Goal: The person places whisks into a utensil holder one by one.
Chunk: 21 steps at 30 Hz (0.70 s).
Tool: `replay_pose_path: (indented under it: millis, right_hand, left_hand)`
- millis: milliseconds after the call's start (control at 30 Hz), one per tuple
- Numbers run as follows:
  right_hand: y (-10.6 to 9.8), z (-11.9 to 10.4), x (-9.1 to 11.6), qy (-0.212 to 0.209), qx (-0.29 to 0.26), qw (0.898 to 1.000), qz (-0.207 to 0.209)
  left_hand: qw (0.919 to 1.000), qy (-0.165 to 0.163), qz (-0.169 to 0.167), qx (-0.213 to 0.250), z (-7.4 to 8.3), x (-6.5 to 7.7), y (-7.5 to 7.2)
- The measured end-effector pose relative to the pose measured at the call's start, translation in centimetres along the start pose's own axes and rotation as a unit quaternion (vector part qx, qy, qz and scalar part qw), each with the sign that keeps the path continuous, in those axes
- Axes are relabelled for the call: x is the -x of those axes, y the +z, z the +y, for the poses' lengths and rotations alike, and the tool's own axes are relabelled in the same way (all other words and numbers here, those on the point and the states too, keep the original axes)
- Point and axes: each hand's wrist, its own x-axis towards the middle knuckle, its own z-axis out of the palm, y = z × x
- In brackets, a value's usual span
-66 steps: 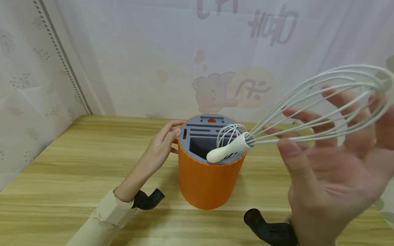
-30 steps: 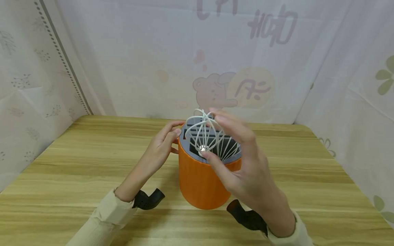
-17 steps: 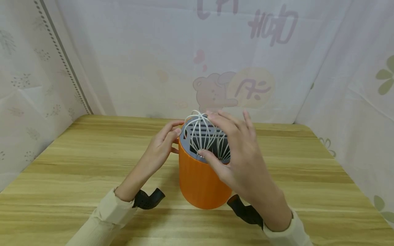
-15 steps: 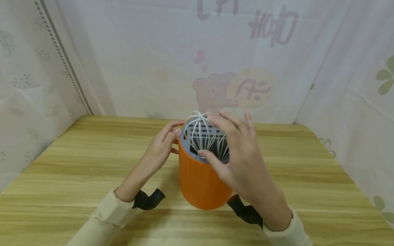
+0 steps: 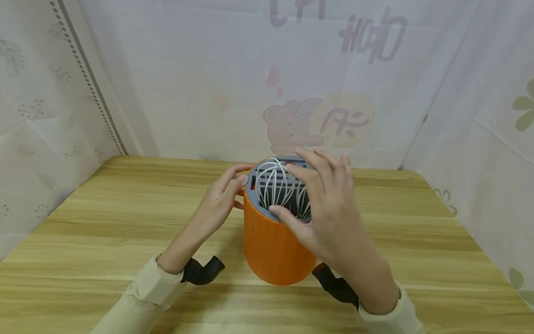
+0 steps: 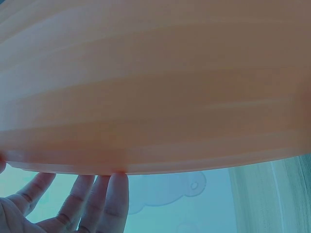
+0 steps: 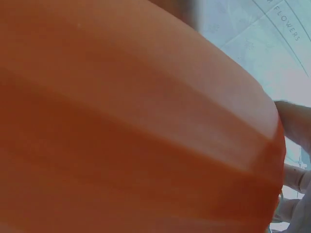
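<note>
1. The white whisk (image 5: 274, 183) stands wire end up in the large front compartment of the holder, between the thumb and index finger of the right hand (image 5: 329, 211). Its lower end is hidden below the thumb tip.
2. The right hand's fingers are spread wide: thumb tip low beside the base of the wires, index fingertip near their upper right edge, the others raised behind. Whether they touch the wires I cannot tell.
3. A second whisk (image 5: 302, 204) shows its wires just right of the right thumb, partly covered by that hand.
4. The grey slotted insert (image 5: 253, 197) lies under the right fingers; its narrow slots run just behind the two whisks.
5. The orange holder (image 5: 278, 255) stands upright below the right fingers and directly right of the left ones.
6. The left hand (image 5: 219, 197) rests against the holder, fingers extended and apart along its outer side, thumb at the rim.
7. The wood-grain worktop (image 5: 421, 241) spreads beneath both hands.
8. Beyond the fingertips hangs a pale cloth (image 5: 187, 69) with a printed bear (image 5: 288, 130).
</note>
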Motion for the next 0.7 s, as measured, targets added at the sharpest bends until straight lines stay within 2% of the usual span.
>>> replay_pose_path:
  millis: [367,700]
  right_hand:
    - [-0.5,0.0,0.0,-0.006,-0.010,1.000,-0.023]
    - [-1.3,0.1,-0.1,0.005,-0.051,0.998,-0.029]
  left_hand:
    - [1.0000,-0.002,-0.002,-0.001,0.0,0.0,0.0]
    - [1.0000,-0.006,-0.002,0.000,-0.1,0.0,0.0]
